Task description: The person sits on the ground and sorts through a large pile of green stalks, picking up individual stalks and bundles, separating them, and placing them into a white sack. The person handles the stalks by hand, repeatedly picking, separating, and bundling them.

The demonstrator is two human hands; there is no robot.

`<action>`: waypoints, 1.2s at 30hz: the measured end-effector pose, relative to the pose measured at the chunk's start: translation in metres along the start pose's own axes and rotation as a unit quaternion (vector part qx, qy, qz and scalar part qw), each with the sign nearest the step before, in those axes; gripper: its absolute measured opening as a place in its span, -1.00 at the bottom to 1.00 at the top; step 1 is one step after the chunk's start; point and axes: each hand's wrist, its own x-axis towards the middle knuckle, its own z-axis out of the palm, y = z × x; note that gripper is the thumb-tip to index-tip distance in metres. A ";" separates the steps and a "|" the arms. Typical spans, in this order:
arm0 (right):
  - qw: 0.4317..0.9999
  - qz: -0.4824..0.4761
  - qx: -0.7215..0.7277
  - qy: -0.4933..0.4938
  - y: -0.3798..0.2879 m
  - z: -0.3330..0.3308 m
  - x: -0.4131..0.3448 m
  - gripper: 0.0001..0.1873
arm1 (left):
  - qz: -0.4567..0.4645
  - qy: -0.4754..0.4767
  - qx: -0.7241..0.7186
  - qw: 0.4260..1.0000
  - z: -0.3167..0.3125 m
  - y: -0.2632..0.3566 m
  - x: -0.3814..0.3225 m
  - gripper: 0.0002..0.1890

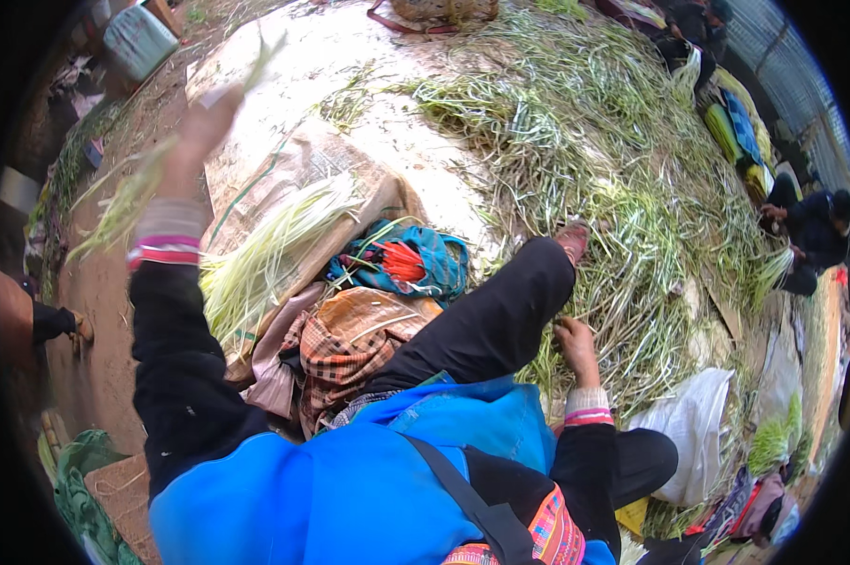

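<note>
Raised at the upper left, my left hand (202,134) is blurred by motion and closed around pale green stalks (132,205), which stick out on both sides of the fist. My right hand (577,345) is low beside my bent knee, against a wide heap of long green leafy stalks (630,219); whether its fingers grip any is unclear. A bundle of pale stalks (277,247) lies on a woven plastic sack (270,169) between my arms. Beside it, a teal cloth (439,258) holds red strips (402,261).
A checked cloth (337,353) is bunched near my lap. A white sack (700,424) stands right of my knee. Other people (817,229) sit at the right edge with stalks. A wicker basket (446,10) is at the top; a person's foot (82,328) shows at the left.
</note>
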 end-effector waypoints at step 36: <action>0.960 0.155 0.143 0.183 0.104 -0.086 -0.006 -0.66 | 0.279 -0.314 -0.053 0.906 0.217 0.196 -0.078 -0.35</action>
